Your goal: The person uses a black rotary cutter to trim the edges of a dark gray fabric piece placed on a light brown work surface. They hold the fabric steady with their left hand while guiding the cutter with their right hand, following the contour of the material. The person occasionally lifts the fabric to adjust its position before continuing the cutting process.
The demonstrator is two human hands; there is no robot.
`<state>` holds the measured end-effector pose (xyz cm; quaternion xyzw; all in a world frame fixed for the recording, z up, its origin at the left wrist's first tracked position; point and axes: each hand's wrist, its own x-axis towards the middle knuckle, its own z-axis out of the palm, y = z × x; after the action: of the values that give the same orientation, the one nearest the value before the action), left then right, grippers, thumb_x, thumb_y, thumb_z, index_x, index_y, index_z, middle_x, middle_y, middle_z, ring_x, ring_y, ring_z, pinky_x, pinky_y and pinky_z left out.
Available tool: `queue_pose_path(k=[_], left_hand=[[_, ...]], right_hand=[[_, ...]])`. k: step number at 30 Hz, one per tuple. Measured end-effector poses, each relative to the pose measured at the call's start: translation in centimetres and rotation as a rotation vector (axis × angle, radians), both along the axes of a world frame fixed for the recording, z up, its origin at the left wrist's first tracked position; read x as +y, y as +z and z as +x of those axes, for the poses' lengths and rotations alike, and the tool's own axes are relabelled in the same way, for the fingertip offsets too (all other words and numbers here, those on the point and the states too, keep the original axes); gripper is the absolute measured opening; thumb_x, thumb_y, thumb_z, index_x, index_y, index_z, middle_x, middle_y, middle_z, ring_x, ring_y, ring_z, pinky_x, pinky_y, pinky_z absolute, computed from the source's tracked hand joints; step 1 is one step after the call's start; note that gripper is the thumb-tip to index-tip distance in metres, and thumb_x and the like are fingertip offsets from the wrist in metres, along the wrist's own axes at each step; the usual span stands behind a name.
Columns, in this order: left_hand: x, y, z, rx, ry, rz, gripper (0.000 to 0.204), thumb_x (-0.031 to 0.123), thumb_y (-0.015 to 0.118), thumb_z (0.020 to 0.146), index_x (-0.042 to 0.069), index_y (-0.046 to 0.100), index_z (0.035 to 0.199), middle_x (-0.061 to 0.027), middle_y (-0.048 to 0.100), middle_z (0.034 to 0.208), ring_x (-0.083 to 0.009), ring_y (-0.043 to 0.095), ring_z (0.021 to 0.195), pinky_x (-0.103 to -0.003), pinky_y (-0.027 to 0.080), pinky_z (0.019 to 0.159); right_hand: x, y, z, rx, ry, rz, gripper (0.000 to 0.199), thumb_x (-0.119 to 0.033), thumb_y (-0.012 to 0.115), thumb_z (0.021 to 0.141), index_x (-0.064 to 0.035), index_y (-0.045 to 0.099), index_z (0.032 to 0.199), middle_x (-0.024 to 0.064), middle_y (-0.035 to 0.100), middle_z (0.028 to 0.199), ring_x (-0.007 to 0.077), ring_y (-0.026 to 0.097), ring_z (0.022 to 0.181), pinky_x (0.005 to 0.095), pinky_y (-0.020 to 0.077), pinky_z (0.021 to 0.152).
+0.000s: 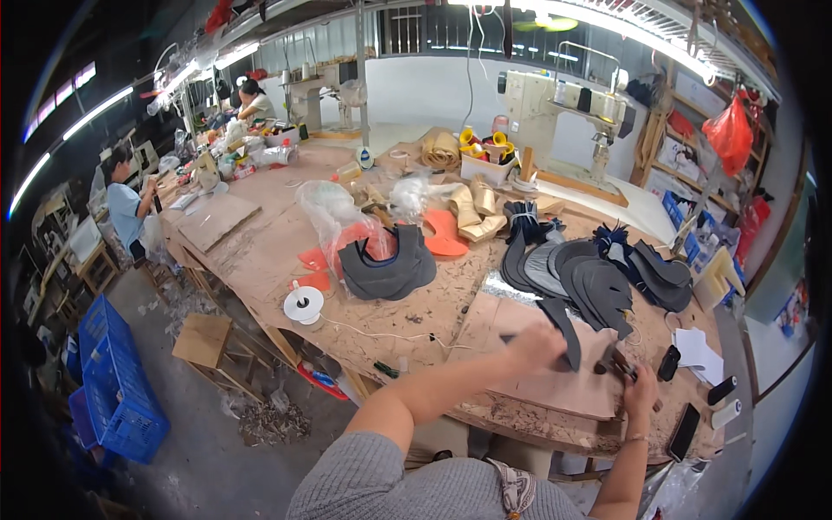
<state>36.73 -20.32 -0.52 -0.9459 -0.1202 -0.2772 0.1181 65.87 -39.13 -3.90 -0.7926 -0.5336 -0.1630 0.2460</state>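
My left hand [536, 347], blurred by motion, reaches across the board and is closed on a dark grey curved cut piece [568, 340]. One end of the piece sticks out beyond my fingers. To the right, my right hand [641, 389] is wrapped round a hammer [620, 362] with a dark head and a wooden handle, low over the board's right end. Beneath both hands lies a flat brown board [494, 334]. Overlapping dark grey curved pieces [589, 282] are spread just beyond it, with bundled dark pieces [659, 276] farther right.
A stack of grey pieces [387, 264], orange pieces [445, 232] and a white thread spool [303, 304] lie to the left. A phone [684, 432], thread cones [726, 414] and white paper [698, 354] sit at the right edge. A sewing machine [563, 102] stands behind; two people work far left.
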Motion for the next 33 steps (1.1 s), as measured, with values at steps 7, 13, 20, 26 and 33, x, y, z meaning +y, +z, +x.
queue_pose_path(k=[7,13,20,26,33], left_hand=[[13.1,11.6,-10.9,-0.667,0.031,-0.326,0.03,-0.011,0.06,0.069,0.005,0.071,0.092,-0.0103,0.071,0.09,-0.0263,0.069,0.088,-0.035,0.053,0.084],[18.1,6.5,-27.8,-0.465,0.523,-0.3,0.028,-0.005,0.059,0.072,0.014,0.074,0.086,-0.0013,0.074,0.101,-0.0269,0.061,0.117,-0.046,0.039,0.104],[15.3,-2.2,-33.3,-0.239,0.858,-0.038,0.042,-0.006,0.056,0.074,0.017,0.07,0.106,-0.0066,0.065,0.121,-0.0342,0.047,0.132,-0.053,0.031,0.109],[7.2,-4.8,-17.9,-0.357,0.181,-0.46,0.042,0.0,0.061,0.075,0.015,0.067,0.114,-0.006,0.064,0.124,-0.0322,0.051,0.128,-0.051,0.035,0.107],[-3.2,-4.5,-8.9,-0.295,0.095,-0.391,0.025,0.009,0.067,0.082,0.012,0.069,0.106,-0.0062,0.066,0.117,-0.0336,0.056,0.122,-0.049,0.04,0.105]], right_hand=[[-5.7,-1.7,1.0,0.037,-0.114,0.046,0.036,-0.007,0.075,0.075,-0.0067,0.063,0.109,0.0133,0.061,0.105,0.036,0.059,0.1,0.0438,0.0476,0.085],[-5.4,-1.0,0.1,0.077,-0.129,0.038,0.033,-0.01,0.076,0.075,-0.0079,0.063,0.106,0.0117,0.063,0.106,0.0354,0.06,0.099,0.0441,0.0472,0.083],[-4.2,0.5,1.2,0.342,-0.066,0.416,0.014,-0.008,0.07,0.083,-0.0012,0.067,0.095,0.011,0.065,0.085,0.0264,0.062,0.079,0.0369,0.0485,0.072],[8.4,2.9,-2.3,0.461,0.115,0.247,0.02,-0.014,0.056,0.096,-0.0023,0.07,0.103,0.0159,0.072,0.092,0.0282,0.069,0.086,0.0369,0.0519,0.078],[18.2,1.3,-2.4,0.2,0.032,0.015,0.031,-0.011,0.068,0.08,-0.0047,0.069,0.11,0.0163,0.068,0.109,0.0365,0.062,0.108,0.0429,0.0513,0.093]])
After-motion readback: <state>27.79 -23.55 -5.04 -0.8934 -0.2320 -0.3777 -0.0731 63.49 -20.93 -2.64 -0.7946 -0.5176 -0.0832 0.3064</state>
